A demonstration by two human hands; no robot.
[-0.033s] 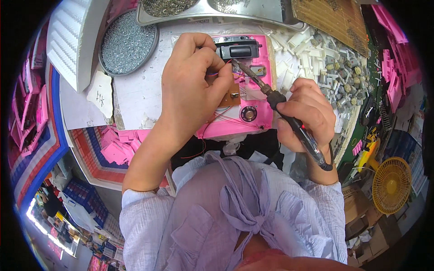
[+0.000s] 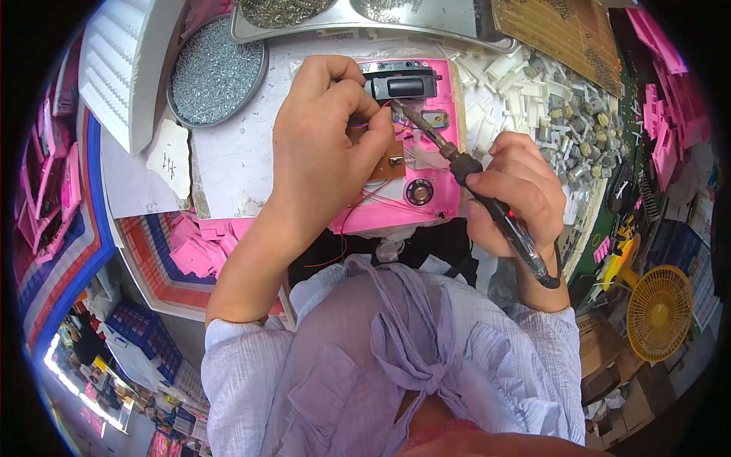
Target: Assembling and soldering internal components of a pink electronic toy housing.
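My right hand is closed round the black handle of a soldering iron. Its metal tip reaches up and left to the fingertips of my left hand. There the left thumb and fingers pinch a thin red wire, partly hidden behind them. Under both hands lies an open pink plastic housing. Inside it are a black battery compartment, a brown circuit board with a small switch, a round speaker and loose wires. My left hand covers the housing's left side.
A round tray of small screws stands at the back left, beside a white ridged block. Metal trays line the back. White plastic parts and small motors are heaped to the right. A yellow fan stands lower right.
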